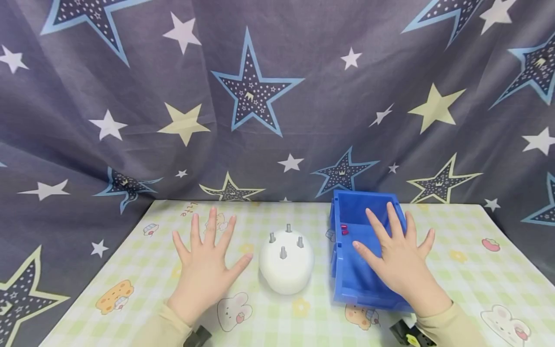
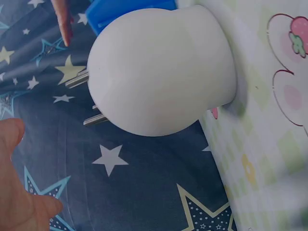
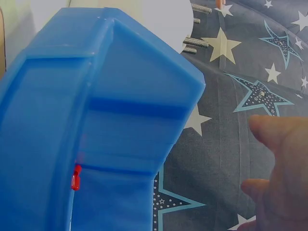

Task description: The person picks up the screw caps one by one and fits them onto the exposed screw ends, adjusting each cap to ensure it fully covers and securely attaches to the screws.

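A white rounded body [image 1: 286,274] stands on the table, with several metal studs [image 1: 283,252] sticking up from its top. Seen from the right wrist, the studs [image 3: 196,42] carry a thread. To its right lies an open blue plastic bin [image 1: 342,289], holding a few small red pieces [image 1: 344,229] near its left wall. My left hand [image 1: 204,267] hovers left of the white body, fingers spread and nothing in them. Fingers likewise spread, my right hand [image 1: 401,262] is over the right part of the bin and hides some of its inside. It holds nothing.
A tablecloth [image 1: 151,270] with green checks and cartoon animals covers the table. Behind its far edge hangs a dark grey curtain [image 1: 260,168] printed with stars. Dark wrist devices [image 1: 412,332] show at both sleeves.
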Tool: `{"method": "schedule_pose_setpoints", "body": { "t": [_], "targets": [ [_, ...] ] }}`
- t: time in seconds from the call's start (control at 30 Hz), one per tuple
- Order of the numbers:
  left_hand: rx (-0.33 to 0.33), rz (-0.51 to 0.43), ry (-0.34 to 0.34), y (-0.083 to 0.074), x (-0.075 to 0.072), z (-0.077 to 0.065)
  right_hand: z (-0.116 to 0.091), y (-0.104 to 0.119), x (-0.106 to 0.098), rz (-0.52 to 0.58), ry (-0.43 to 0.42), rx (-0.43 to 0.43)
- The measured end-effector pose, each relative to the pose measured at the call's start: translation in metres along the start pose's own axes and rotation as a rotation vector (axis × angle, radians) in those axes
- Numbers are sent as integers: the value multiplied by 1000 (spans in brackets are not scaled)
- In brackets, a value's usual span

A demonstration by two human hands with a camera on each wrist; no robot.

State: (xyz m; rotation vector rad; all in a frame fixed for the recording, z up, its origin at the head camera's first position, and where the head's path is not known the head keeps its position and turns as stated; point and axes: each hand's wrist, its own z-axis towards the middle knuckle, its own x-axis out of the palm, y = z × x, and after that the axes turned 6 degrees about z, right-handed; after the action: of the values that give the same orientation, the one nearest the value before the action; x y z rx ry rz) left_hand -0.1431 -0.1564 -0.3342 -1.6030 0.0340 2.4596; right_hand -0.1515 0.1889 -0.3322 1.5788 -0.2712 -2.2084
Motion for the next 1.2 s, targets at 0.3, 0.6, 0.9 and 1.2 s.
{"method": "schedule_pose_setpoints", "body": {
  "t": [0.3,0.6,0.9,1.2],
  "targets": [
    [9,-56,27,7,-9,6,2,1,-4,71,-49,-40],
    [-2,-265,207,17,-8,16,6,5,-14,196,-52,-41],
    [-117,-708,444,23,2,30,11,2,-18,418,41,51],
    [-176,-1017,578,17,30,39,16,-5,-15,522,138,152]
  ]
}}
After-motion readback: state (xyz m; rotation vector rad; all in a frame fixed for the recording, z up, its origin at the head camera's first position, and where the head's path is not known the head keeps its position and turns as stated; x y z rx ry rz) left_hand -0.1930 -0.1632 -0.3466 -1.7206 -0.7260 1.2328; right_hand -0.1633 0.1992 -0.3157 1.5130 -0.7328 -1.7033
